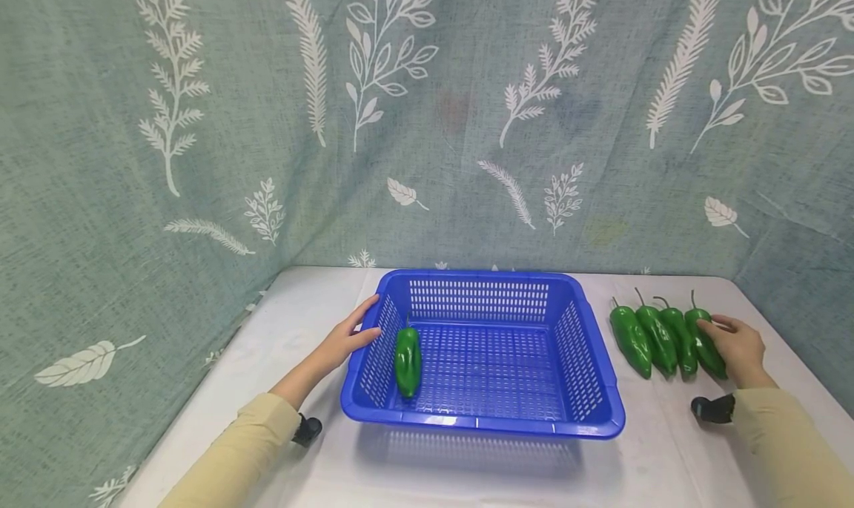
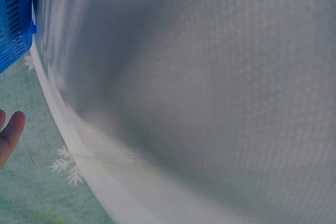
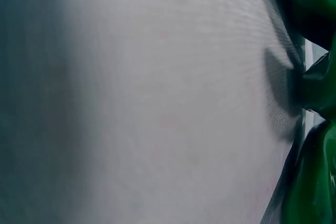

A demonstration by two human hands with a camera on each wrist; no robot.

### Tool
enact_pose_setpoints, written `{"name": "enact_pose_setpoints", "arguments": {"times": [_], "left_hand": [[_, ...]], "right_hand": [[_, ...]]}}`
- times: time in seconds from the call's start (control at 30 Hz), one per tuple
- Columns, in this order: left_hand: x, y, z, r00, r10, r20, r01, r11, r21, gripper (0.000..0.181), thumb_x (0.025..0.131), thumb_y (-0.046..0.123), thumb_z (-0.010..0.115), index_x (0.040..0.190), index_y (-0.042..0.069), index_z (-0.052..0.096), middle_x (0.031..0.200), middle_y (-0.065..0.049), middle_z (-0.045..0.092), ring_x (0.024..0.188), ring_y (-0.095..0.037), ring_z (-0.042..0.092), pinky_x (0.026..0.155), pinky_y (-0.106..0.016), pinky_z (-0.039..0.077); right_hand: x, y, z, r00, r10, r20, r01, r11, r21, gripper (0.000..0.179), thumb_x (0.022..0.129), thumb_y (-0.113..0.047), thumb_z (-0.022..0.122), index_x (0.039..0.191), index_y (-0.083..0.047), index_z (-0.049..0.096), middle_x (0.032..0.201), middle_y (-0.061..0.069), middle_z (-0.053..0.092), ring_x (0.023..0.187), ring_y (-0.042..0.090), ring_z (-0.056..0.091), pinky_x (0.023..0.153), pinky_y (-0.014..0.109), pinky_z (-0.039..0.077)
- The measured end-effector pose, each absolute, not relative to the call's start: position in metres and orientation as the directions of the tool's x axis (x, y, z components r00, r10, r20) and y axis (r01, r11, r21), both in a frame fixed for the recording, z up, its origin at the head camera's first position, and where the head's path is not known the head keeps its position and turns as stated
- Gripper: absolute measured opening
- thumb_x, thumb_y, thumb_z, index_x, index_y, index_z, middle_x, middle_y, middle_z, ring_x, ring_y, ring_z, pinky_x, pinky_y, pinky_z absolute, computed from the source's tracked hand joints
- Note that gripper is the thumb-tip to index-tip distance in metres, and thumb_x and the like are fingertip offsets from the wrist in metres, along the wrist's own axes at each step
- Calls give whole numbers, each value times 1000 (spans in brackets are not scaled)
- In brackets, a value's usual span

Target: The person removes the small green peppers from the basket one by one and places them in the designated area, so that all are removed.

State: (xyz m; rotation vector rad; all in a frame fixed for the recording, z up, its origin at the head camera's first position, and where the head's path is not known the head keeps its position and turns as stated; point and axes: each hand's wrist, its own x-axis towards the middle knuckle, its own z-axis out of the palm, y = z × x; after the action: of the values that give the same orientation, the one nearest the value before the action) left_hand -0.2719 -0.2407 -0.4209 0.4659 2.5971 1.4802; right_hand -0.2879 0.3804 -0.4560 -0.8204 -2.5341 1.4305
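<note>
A blue plastic basket (image 1: 480, 423) with slotted walls stands in the middle of the table in the head view. One green pepper (image 1: 408, 363) lies inside it, along the left wall. My left hand (image 1: 350, 337) rests its fairly straight fingers on the basket's left rim. To the right of the basket, several green peppers lie side by side with stems pointing away. My right hand (image 1: 737, 345) grips the rightmost green pepper (image 1: 711, 354) near its stem end, thumb on top and fingers on its far right side. Parts of the peppers (image 3: 310, 187) show in the right wrist view.
Three more green peppers (image 1: 657, 339) lie close together just left of the gripped one. A white cloth (image 1: 267, 330) covers the table, and a green leaf-patterned curtain (image 1: 454, 196) hangs behind and at both sides. Black wrist cameras (image 1: 712, 409) sit under the sleeves.
</note>
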Motion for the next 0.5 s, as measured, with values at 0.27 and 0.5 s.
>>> {"name": "enact_pose_setpoints", "arguments": {"times": [0.27, 0.5], "left_hand": [[-273, -240, -421, -947, 320, 44, 197, 465, 863, 64, 92, 29, 50, 147, 19, 18, 146, -23, 26, 124, -45, 38, 94, -51, 41], [-273, -240, -422, -947, 319, 42, 197, 470, 860, 64, 92, 29, 50, 147, 20, 18, 147, -23, 24, 125, -46, 37, 95, -52, 41]], "right_hand": [[-290, 383, -458, -855, 484, -185, 409, 411, -815, 67, 92, -36, 43, 142, 4, 23, 142, 34, 23, 128, 47, 29, 103, 52, 30], [-292, 381, -456, -857, 471, -209, 422, 407, -810, 64, 93, -31, 41, 143, 3, 19, 143, 33, 19, 129, 48, 26, 104, 53, 28]]}}
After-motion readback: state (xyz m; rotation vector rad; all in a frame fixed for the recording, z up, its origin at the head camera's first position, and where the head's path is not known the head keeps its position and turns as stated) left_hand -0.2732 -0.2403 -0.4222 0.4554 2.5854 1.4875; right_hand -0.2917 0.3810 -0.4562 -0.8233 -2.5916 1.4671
